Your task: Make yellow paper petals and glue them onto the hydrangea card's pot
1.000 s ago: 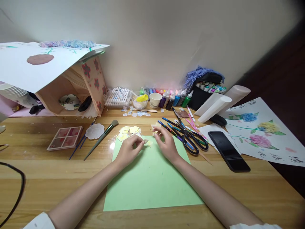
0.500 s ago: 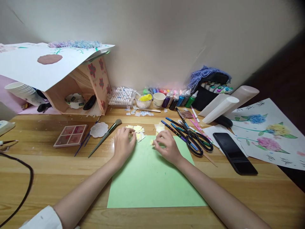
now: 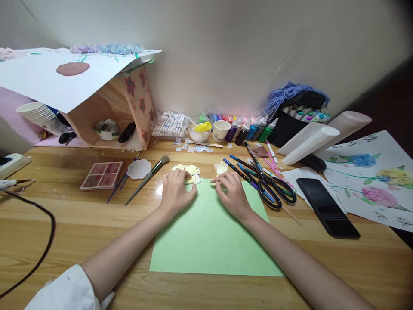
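A green sheet of paper (image 3: 209,241) lies flat on the wooden table, under both my forearms and hands. My left hand (image 3: 176,189) rests at its upper left edge, fingers curved and thumb apart, touching a loose pile of pale yellow paper scraps (image 3: 190,170). Opposite it, my right hand (image 3: 232,193) is bent at the sheet's upper edge. Its thumb and index finger are close together at a small yellow scrap, of which only a sliver shows. Just beyond those fingers sits a smaller heap of yellow scraps (image 3: 221,167).
Scissors (image 3: 269,189) and several pens lie right of the sheet, with a phone (image 3: 327,209) farther right. A makeup brush (image 3: 146,181) and a flower-shaped palette (image 3: 139,168) are on the left. Behind stand a bowl (image 3: 200,133), a paper cup (image 3: 221,130) and paint bottles (image 3: 241,134).
My right hand has moved slightly away from me, towards the smaller yellow heap, with the scrap at its fingertips. My left thumb has spread away from its fingers. The camera view has shifted a little.
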### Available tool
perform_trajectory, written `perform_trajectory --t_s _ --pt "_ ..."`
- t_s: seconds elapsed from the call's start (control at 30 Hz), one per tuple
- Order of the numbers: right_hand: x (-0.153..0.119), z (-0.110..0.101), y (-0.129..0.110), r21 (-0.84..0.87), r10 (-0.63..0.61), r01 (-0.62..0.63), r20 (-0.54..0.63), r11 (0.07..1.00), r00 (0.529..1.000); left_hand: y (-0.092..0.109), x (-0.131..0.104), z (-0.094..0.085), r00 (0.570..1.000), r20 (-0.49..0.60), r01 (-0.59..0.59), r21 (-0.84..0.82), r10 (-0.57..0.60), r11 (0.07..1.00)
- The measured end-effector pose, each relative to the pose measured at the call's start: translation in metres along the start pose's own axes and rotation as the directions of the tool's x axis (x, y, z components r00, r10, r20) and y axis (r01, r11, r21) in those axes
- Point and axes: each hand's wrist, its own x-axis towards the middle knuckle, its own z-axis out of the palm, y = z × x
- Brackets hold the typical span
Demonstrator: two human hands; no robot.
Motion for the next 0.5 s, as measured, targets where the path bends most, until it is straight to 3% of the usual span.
perform_trajectory --t_s 0.2,0.37,0.5 --pt "-0.001 -0.001 -0.003 0.025 -0.003 0.003 0.001 1.000 1.000 -0.002 0.001 0.000 1.000 -0.010 0.019 -0.063 -0.019 0.998" --pt "-0.003 0.000 0.000 0.056 -0.017 0.017 -0.004 0.998 1.000 -0.004 0.003 -0.002 0.992 -0.102 0.059 -0.178 -0.078 0.982" --pt "0.008 -0.004 -0.013 0.190 -0.011 0.017 -0.031 0.982 0.999 -0.006 0.003 0.000 0.982 -0.131 0.089 -0.329 -0.139 0.940"
